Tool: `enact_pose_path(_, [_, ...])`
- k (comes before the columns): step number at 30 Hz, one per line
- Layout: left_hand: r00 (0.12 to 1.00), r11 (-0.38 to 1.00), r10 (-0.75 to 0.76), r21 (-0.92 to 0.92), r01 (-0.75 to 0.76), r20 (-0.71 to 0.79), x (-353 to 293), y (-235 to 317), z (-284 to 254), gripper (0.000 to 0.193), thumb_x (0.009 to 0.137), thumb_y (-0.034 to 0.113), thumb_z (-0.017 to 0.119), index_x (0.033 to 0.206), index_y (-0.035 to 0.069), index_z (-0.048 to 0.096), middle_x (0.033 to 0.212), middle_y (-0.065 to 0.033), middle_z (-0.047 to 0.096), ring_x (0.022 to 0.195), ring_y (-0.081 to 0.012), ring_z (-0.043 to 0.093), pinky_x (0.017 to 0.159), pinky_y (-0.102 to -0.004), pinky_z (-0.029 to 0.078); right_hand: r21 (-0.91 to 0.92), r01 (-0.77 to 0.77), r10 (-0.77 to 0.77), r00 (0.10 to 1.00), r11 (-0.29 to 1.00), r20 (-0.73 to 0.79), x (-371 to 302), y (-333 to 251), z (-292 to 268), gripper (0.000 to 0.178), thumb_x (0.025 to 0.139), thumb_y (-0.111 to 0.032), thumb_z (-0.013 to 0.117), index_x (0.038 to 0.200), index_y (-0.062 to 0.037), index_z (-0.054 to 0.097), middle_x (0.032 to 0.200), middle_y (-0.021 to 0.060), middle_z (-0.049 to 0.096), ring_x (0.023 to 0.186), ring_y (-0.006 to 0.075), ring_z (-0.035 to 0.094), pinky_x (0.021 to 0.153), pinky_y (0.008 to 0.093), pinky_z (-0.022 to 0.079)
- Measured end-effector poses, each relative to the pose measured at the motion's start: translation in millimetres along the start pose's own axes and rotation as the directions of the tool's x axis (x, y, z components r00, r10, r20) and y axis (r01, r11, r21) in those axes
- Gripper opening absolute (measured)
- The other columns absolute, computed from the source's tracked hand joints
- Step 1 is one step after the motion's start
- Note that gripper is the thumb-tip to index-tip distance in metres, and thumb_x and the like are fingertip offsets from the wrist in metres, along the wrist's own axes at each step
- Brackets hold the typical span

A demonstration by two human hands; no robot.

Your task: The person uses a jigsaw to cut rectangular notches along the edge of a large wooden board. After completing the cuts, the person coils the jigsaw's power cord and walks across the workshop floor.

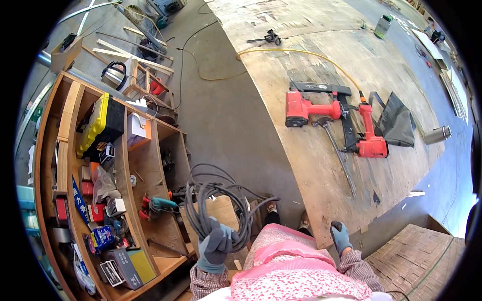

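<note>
Here, left hand (216,246) grips coiled grey cable (216,203).

In my left hand (217,246) I grip one coil of grey cable (217,200). Beyond my right hand (341,236) lie two red nail guns (307,108), one yellow hose (296,51) and one dark bag (396,123).

The left hand (217,246) is wearing a matt knitted cloth glove and gripping a coil of smooth dark rubbery cable (216,200). The plywood sheet (321,165) is looking rough and stained. The two red nail guns (331,118) are showing glossy plastic, and the flask (438,134) is gleaming like brushed metal.
</note>
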State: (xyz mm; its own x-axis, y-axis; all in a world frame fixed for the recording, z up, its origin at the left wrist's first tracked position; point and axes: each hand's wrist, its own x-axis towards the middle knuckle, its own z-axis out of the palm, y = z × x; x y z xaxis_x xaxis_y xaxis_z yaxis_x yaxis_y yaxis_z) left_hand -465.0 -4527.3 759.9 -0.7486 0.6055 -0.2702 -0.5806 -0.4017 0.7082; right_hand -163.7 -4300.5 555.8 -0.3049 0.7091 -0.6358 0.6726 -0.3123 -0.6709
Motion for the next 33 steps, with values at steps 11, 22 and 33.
enact_pose_path(11, [0.991,0.96,-0.135,0.252,0.125,0.023,113,37,24,0.014,0.084,0.013,0.056,0.078,0.005,0.046,0.052,-0.0028,0.042,0.045,-0.0122,0.043,0.043,-0.0246,0.035,0.505,-0.108,0.239,0.95,0.856,-0.202,-28,50,-15,0.027,0.079,-0.002,0.053,0.106,-0.0035,0.055,0.086,0.0036,0.058,0.067,0.0105,0.053,0.057,0.0227,0.044])
enact_pose_path(22, [0.998,0.97,0.063,0.235,-0.059,-0.013,163,91,14,0.013,0.081,0.009,0.059,0.074,0.006,0.048,0.049,0.0028,0.034,0.042,-0.0092,0.038,0.051,-0.0255,0.043,0.664,0.046,0.233,0.916,0.747,-0.327,40,-72,12,0.019,0.084,-0.017,0.055,0.101,-0.0083,0.057,0.092,0.0049,0.06,0.075,0.016,0.059,0.063,0.028,0.047])
enact_pose_path(33, [0.925,0.979,0.125,0.197,-0.056,-0.359,277,179,-101,0.022,0.082,0.014,0.06,0.068,0.011,0.044,0.05,0.0044,0.031,0.042,-0.0076,0.034,0.049,-0.0247,0.042,0.405,0.065,-0.069,0.998,0.912,-0.005,163,-279,156,0.022,0.084,-0.013,0.053,0.105,-0.0059,0.057,0.09,0.0041,0.06,0.076,0.014,0.059,0.063,0.025,0.046])
